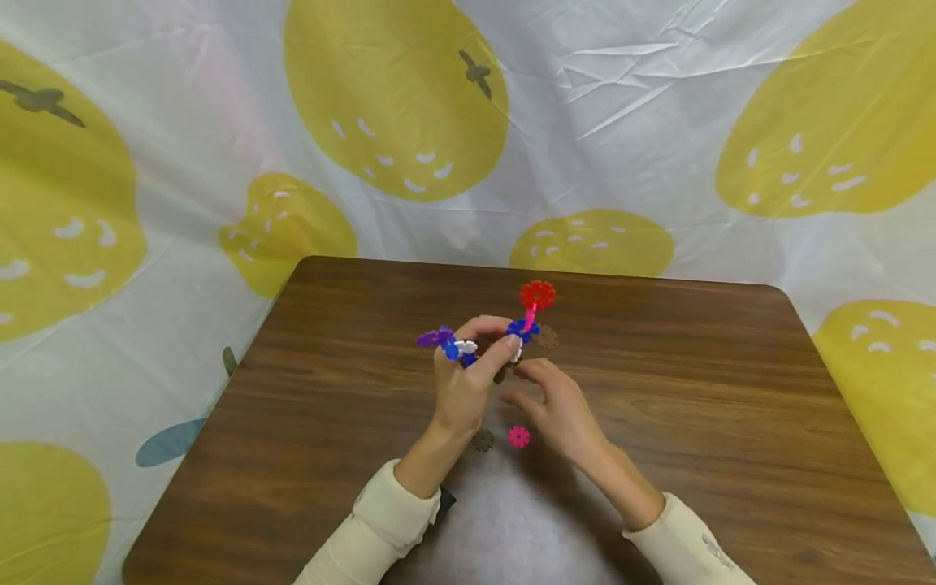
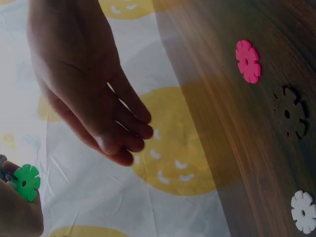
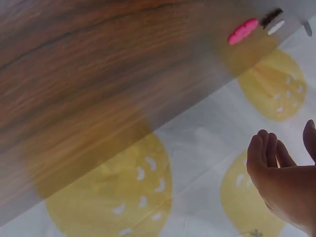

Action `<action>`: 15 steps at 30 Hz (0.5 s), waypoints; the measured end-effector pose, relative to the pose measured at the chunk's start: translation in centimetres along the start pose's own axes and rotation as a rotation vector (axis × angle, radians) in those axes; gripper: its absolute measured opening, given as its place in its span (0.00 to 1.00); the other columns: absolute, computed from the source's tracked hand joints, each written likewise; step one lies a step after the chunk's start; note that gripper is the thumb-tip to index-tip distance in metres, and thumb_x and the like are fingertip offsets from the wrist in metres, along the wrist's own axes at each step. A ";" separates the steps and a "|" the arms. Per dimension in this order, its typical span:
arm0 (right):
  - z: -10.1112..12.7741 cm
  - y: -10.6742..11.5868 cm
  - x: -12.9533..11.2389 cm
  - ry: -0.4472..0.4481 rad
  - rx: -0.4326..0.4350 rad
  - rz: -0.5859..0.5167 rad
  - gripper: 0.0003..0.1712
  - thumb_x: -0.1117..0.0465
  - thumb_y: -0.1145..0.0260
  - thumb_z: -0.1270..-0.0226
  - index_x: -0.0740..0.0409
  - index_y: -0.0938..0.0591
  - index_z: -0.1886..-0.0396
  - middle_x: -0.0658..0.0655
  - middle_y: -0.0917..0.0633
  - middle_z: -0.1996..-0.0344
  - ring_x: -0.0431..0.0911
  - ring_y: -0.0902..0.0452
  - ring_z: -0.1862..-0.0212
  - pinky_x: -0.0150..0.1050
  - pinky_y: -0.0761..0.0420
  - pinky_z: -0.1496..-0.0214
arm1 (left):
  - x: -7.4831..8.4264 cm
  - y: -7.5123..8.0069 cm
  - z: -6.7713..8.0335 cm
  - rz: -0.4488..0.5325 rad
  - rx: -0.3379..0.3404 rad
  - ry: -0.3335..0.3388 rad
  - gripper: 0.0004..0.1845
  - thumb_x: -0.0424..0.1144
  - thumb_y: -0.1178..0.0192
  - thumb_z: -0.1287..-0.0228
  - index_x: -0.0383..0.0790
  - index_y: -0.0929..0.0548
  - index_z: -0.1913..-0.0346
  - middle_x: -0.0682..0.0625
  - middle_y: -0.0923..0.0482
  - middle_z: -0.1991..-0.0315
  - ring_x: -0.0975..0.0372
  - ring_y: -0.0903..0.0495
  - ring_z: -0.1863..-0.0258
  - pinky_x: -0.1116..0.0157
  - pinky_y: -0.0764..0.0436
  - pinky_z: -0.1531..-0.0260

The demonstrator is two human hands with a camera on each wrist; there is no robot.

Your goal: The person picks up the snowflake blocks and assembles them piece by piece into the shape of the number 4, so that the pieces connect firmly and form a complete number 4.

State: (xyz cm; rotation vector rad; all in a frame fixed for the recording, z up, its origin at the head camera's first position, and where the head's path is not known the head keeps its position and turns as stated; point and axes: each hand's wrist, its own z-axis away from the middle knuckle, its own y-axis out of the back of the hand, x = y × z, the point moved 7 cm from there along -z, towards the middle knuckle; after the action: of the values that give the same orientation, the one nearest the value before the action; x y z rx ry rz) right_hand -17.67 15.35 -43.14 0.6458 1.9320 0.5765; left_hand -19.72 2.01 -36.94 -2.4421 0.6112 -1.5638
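Note:
In the head view my left hand [image 1: 468, 390] grips a linked chain of notched plastic discs, thumb bent over it. A purple disc [image 1: 433, 337], blue disc [image 1: 450, 348] and white disc [image 1: 465, 347] show at its left. A blue disc [image 1: 522, 328], pink disc [image 1: 530, 318] and upright red disc [image 1: 537, 294] rise at its right. The left wrist view adds a green disc [image 2: 26, 182] beside the holding hand. My right hand [image 1: 559, 404] hovers close by, fingers loosely bent; in the left wrist view no piece shows in the right hand [image 2: 89, 79].
On the brown wooden table [image 1: 695, 422] lie a pink disc [image 1: 518, 436], a dark brown disc [image 1: 483, 439] and a lighter brown disc [image 1: 548, 336] farther back. A white disc [image 2: 303, 212] shows in the left wrist view. Lemon-print cloth [image 1: 453, 219] hangs behind the table.

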 end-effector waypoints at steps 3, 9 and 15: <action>-0.2 -0.9 0.0 -0.012 -0.027 0.015 0.19 0.63 0.23 0.39 0.59 0.14 0.47 0.60 0.12 0.52 0.54 0.15 0.45 0.52 0.16 0.40 | 0.1 -0.1 -0.1 0.014 -0.007 -0.007 0.12 0.29 0.34 0.39 0.21 0.18 0.58 0.58 0.17 0.74 0.67 0.26 0.79 0.73 0.29 0.81; -0.6 -2.7 -0.2 0.010 -0.060 0.001 0.18 0.64 0.23 0.40 0.60 0.13 0.49 0.59 0.13 0.50 0.54 0.16 0.44 0.52 0.17 0.40 | 0.2 -0.1 -0.3 0.020 -0.001 -0.014 0.13 0.29 0.34 0.40 0.20 0.19 0.58 0.58 0.16 0.72 0.68 0.23 0.76 0.74 0.27 0.78; -1.0 -4.7 -0.3 0.014 -0.101 0.003 0.23 0.62 0.26 0.36 0.61 0.16 0.41 0.61 0.12 0.45 0.55 0.16 0.41 0.52 0.18 0.38 | 0.3 -0.2 -0.3 0.030 0.003 0.004 0.13 0.29 0.33 0.40 0.21 0.18 0.57 0.58 0.16 0.73 0.68 0.23 0.78 0.74 0.28 0.82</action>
State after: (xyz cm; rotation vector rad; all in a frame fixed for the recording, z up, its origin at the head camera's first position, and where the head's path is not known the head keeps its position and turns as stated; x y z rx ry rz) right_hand -19.37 11.54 -45.53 0.5819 1.9021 0.6779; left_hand -19.81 2.02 -36.50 -2.4170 0.6433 -1.5570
